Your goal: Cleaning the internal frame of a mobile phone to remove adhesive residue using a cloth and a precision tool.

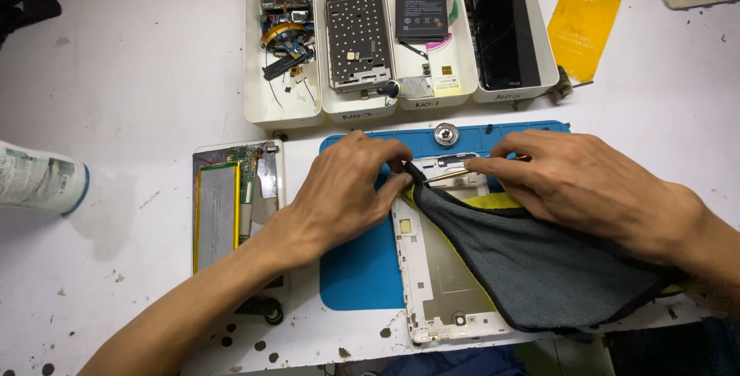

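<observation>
The phone frame [435, 283] lies on the mat [358, 272], partly under the cloth [539, 260]. The opened tablet [235, 206] lies left of the mat. Four trays [281, 110] stand behind them on the counter [123, 83].

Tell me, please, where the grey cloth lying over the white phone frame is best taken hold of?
Take the grey cloth by its narrow upper corner near the left hand, coming from above. That corner lifts off the white phone frame, while the rest lies flat and the right hand rests on it.

We see our left hand [347, 191] pinching the corner of a dark grey cloth with yellow edging [532, 260], which drapes over a white metal device frame [432, 283] on a blue rubber work mat [358, 268]. Our right hand [586, 183] holds thin metal tweezers [451, 175] against the frame's top edge.
</observation>
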